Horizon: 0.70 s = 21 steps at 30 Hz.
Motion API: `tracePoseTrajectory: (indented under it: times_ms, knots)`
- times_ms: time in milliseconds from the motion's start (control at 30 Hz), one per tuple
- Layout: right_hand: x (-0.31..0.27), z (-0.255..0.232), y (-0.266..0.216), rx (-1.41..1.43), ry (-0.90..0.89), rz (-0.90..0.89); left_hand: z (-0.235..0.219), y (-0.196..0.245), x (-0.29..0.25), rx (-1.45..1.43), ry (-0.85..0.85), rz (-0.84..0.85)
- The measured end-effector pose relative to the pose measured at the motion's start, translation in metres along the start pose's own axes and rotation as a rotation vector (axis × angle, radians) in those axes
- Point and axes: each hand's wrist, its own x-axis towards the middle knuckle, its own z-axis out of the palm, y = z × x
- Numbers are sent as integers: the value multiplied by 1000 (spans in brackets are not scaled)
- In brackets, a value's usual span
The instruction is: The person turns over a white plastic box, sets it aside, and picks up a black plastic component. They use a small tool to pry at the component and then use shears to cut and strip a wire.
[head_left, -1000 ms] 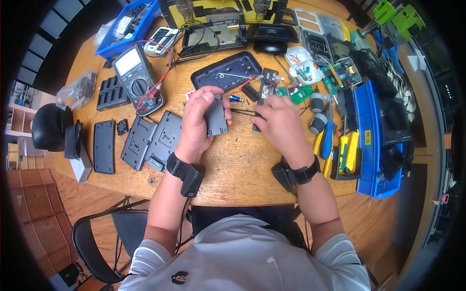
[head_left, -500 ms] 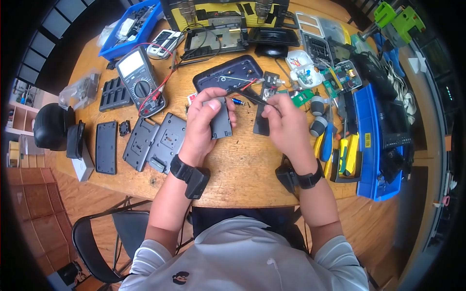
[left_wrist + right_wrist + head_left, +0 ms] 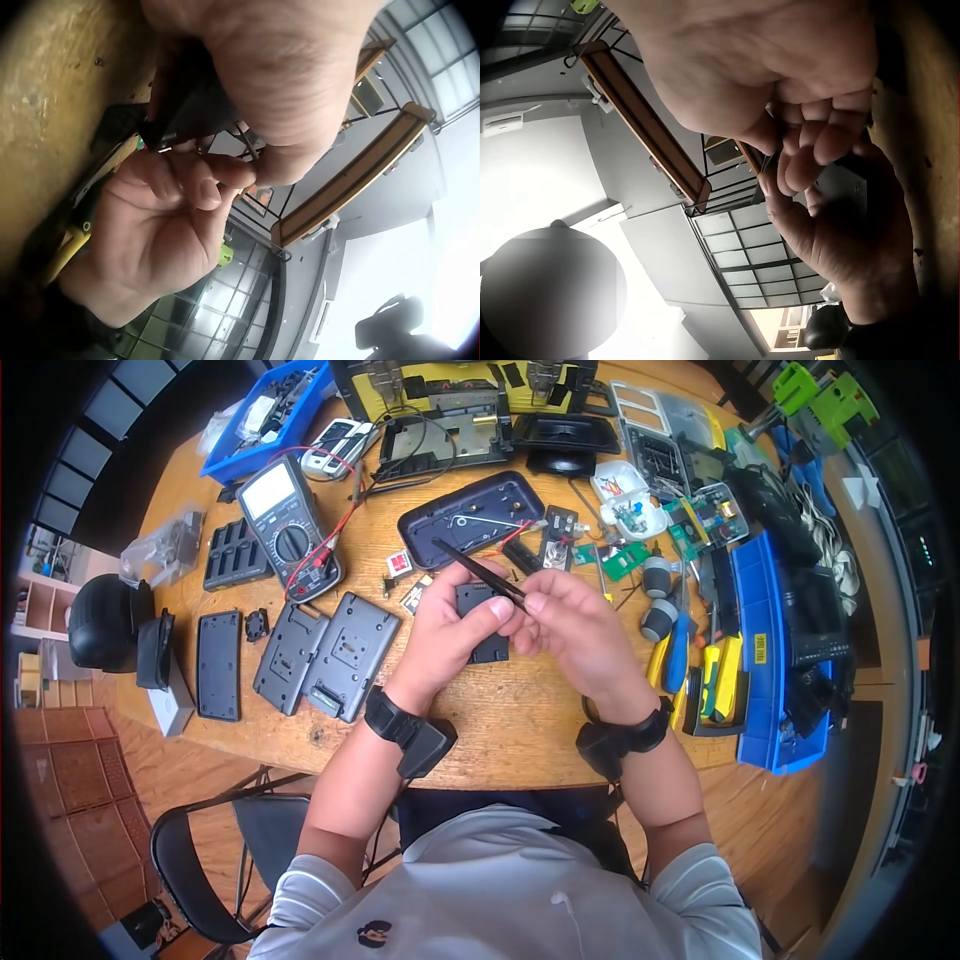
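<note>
A dark flat case (image 3: 490, 647) lies in the left hand (image 3: 440, 630), whose fingers curl round it; in the right wrist view the case (image 3: 844, 187) shows beside the left hand (image 3: 847, 247). Black tweezers (image 3: 475, 570) slant up and to the left above the case, their lower end pinched between the thumb and fingers of the right hand (image 3: 585, 635). The left thumb rests close to that end. In the left wrist view the fingertips of both hands meet beside the dark case (image 3: 191, 97), and the tweezers are mostly hidden.
A navy tray-like shell (image 3: 425, 525) lies beyond the hands. On the left are a multimeter (image 3: 290, 535) and grey plates (image 3: 340, 660). Green circuit boards (image 3: 625, 560), screwdrivers (image 3: 675, 650) and a blue bin (image 3: 750, 650) stand on the right.
The right hand has moved left to the left hand, bringing the tweezers, which now point up and left. The left hand has shifted right and turned with the case, uncovering small cards on the table.
</note>
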Motion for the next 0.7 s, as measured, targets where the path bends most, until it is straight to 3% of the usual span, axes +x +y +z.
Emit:
tracePoseTrajectory:
  times_ms: [400,467,700]
  knots:
    - [0,-4,-2,14,-30,-14,-2,-1,0,21,-43,1]
    - [0,-3,-2,8,-22,-22,-5,0,1,-108,-120,-88]
    - [-2,0,-7,-8,-13,-47,-9,-4,2,-203,-129,-131]
